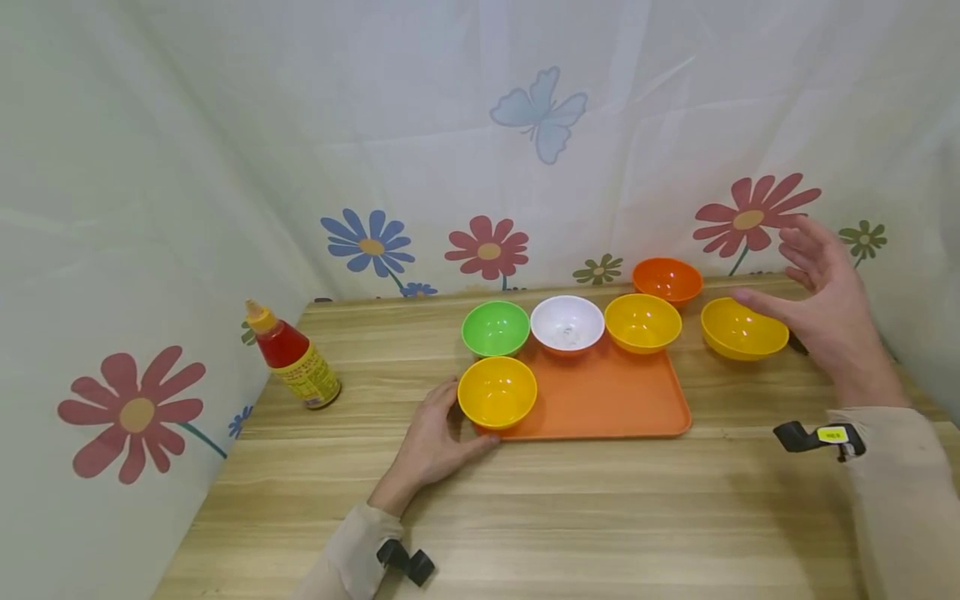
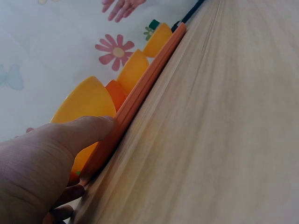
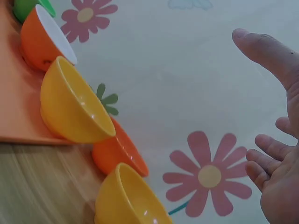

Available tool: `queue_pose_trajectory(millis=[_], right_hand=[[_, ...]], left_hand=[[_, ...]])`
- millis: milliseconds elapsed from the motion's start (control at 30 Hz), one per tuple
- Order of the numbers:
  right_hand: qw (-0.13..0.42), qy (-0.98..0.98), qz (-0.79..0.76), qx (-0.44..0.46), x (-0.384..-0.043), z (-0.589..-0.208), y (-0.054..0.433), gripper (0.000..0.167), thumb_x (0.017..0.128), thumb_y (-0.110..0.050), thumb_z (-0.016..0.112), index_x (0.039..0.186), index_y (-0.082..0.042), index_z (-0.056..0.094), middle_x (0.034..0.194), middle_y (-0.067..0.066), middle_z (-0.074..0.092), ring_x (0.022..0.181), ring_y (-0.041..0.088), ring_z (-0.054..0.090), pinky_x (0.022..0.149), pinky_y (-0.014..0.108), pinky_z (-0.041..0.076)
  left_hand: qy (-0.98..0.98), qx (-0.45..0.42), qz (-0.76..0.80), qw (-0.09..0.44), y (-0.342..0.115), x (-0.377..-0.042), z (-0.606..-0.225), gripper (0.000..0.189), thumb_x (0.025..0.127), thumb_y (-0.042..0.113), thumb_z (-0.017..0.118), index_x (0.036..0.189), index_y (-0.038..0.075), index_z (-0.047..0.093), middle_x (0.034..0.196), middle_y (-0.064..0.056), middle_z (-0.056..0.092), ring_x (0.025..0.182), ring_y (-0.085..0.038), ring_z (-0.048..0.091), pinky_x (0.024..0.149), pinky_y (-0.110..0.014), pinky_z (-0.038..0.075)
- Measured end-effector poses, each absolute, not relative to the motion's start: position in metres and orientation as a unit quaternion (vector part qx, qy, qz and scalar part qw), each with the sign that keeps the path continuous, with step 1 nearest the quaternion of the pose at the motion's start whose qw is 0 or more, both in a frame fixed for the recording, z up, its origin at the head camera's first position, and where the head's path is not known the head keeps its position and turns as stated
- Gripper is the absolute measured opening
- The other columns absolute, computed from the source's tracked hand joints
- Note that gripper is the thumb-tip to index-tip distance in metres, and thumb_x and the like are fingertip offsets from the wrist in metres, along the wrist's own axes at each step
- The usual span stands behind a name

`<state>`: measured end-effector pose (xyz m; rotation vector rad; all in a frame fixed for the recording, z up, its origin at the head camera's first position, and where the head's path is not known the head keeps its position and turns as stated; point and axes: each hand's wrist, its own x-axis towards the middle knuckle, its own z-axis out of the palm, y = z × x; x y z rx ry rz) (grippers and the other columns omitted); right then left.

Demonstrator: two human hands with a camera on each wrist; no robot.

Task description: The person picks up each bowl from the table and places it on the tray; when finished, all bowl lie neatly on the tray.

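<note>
My left hand (image 1: 435, 442) grips the near-left corner of the orange tray (image 1: 607, 400), its thumb along the front edge and fingers at the left side. Right beside it, a yellow bowl (image 1: 498, 393) sits on that corner; the left wrist view shows the thumb (image 2: 91, 130) close against bowl and tray. Fingers spread, my right hand (image 1: 832, 308) is raised at the right with nothing in it. Nearest to it is another yellow bowl (image 1: 742, 332) on the table, off the tray. Whether the two touch is unclear in the head view; the right wrist view shows them apart.
Along the tray's back stand a green bowl (image 1: 496, 330), a white-lined orange bowl (image 1: 567, 324) and a yellow bowl (image 1: 642, 323). Behind is an orange bowl (image 1: 667, 282). A red sauce bottle (image 1: 294, 354) stands left on the wooden table (image 1: 600, 517). A flowered curtain (image 1: 420, 142) encloses the back.
</note>
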<state>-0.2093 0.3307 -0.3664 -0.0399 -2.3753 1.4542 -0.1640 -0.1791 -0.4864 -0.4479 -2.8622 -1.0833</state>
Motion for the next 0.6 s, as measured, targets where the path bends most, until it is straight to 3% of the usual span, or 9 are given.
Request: queue_pose_trajectory(millis=[167,400,600], right_hand=[[0.163,-0.844,0.511,-0.019,-0.212,-0.373,0.341,0.105,0.101,-0.030,0.084,0.178,-0.042,0.014,0.186,-0.002,0.021,0.170,0.021,0.024,0.140,0.038,0.020],[0.126,-0.854,0.504,-0.047,-0.215,-0.387,0.350,0.109,0.102,-0.042,0.082,0.178,-0.045,0.005,0.188,0.004,0.011,0.172,0.040,0.014,0.138,0.063,0.014],[0.109,-0.861,0.493,-0.059,-0.224,-0.405,0.354,0.115,0.099,-0.049,0.084,0.180,-0.036,0.002,0.187,0.014,0.010,0.170,0.048,0.012,0.134,0.073,0.016]], left_hand=[[-0.926,-0.146,-0.348,0.026,-0.179,-0.164,-0.486,0.102,0.083,0.054,0.095,0.166,0.014,0.052,0.170,-0.010,0.052,0.161,-0.037,0.042,0.132,-0.064,0.033],[-0.927,-0.149,-0.343,0.027,-0.179,-0.164,-0.486,0.101,0.083,0.053,0.095,0.165,0.013,0.052,0.169,-0.012,0.053,0.160,-0.037,0.043,0.132,-0.064,0.034],[-0.928,-0.149,-0.342,0.026,-0.179,-0.164,-0.486,0.100,0.083,0.052,0.095,0.165,0.013,0.052,0.169,-0.013,0.052,0.160,-0.038,0.043,0.132,-0.063,0.033]])
